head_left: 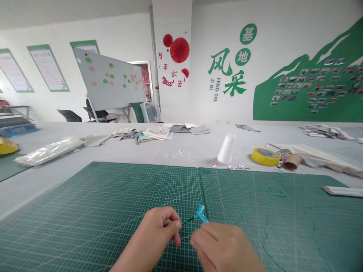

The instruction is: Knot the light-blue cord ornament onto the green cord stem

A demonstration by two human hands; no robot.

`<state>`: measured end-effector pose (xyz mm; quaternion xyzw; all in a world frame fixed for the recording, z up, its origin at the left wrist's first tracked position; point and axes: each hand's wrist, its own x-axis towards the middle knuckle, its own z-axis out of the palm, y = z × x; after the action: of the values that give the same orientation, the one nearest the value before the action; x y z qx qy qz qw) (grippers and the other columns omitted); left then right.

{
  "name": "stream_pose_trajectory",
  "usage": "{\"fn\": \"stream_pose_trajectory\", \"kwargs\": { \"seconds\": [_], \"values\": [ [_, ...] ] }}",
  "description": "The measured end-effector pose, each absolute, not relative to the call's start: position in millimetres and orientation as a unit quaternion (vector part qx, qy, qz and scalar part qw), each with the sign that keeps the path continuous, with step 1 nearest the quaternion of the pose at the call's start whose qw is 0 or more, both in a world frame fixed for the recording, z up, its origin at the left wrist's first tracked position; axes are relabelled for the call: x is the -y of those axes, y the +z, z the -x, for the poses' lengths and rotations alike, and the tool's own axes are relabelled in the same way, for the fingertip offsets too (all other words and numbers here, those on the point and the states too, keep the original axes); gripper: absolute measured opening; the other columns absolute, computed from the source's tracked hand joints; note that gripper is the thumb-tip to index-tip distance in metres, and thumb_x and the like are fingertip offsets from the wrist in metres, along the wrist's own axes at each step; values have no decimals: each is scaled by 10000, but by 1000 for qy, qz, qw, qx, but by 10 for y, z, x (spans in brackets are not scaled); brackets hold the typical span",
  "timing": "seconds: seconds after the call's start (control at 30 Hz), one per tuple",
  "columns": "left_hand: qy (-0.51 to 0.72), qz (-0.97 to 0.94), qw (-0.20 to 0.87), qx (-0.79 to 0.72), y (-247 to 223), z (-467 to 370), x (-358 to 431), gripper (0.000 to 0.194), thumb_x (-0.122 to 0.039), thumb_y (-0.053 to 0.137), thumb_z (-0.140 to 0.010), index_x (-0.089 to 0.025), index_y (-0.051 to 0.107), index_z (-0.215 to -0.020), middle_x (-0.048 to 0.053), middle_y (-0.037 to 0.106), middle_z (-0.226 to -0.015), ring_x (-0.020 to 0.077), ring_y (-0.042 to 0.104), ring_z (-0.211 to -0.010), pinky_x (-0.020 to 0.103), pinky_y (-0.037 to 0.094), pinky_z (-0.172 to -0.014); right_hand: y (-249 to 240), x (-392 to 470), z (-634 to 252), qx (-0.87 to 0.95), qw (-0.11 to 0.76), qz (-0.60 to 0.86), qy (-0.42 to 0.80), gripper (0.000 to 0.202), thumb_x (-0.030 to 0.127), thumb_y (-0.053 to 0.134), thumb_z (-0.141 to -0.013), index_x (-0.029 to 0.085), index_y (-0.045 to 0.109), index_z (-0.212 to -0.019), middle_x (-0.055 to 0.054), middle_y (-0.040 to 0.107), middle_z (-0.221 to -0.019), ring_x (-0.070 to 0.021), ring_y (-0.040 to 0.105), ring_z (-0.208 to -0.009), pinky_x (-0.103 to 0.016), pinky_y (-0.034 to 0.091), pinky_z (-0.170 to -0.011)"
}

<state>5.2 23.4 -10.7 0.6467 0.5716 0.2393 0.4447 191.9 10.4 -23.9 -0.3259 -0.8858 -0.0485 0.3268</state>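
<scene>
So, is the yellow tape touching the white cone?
Apart: the head view plainly shows bare grey table between the tape and the cone.

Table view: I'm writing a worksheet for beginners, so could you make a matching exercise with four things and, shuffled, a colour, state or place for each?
1. Tape roll
2. Cone
3. Cardboard tube
4. Left hand

A. Brown, beside the tape roll
B. White, standing upright
C. Holding the green stem
D. Yellow, lying flat

Pairs: 1-D, 2-B, 3-A, 4-C
</scene>
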Motion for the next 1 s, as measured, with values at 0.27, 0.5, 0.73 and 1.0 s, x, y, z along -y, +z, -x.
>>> {"fn": "stream_pose_trajectory", "kwargs": {
  "seconds": [0.27,0.5,0.73,1.0],
  "values": [
    [314,-584,509,-548,-64,-32,-282,212,-377,531,-802,-182,567,-730,-8,643,-585,78,270,-404,218,201,-430,-336,-122,-1931,887,291,356,30,282,78,393,-821,172,582,-634,2,592,-562,-128,539,-480,-264,276,-459],
    [317,-546,615,-472,-22,-43,-260,269,-435,592,-792,-171,552,-762,-22,638,-593,39,229,-367,203,145,-392,-365,-209,-1981,826,280,430,235,280,159,450,-883,183,568,-631,45,506,-562,-108,476,-532,-216,308,-517],
    [260,-573,647,-430,2,-61,-205,220,-393,601,-782,-178,566,-749,-14,651,-566,48,234,-352,202,148,-374,-330,-321,-2022,724,321,433,430,226,258,546,-818,159,575,-617,46,432,-559,-110,377,-548,-218,318,-521],
    [153,-634,604,-458,60,-87,-130,80,-198,575,-709,-166,643,-681,-27,619,-593,81,386,-479,201,270,-483,-368,-444,-2132,696,301,353,549,193,282,614,-768,150,682,-644,35,497,-555,-105,389,-540,-225,304,-524]
  ]
}}
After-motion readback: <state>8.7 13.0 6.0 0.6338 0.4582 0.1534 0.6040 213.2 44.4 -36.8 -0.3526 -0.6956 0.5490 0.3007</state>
